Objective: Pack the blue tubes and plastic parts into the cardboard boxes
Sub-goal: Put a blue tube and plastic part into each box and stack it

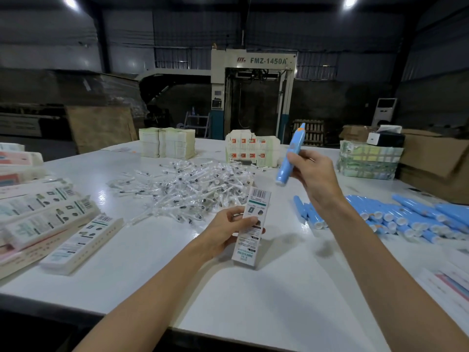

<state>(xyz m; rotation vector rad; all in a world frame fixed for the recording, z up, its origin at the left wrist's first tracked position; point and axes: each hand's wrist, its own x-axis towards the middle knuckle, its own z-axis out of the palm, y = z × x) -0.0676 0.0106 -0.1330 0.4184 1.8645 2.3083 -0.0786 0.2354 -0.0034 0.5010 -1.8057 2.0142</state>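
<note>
Head view: blue tube (289,154) (orange tip) tilted, white-capped base.

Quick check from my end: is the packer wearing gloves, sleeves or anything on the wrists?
No. The left hand and right hand are bare, with no gloves and no rings that I can make out. The left forearm and right forearm are uncovered right up to the frame edge: no sleeves, watch, bands or markings show.

Head-worn view, angled down, near table (253,288)
</note>
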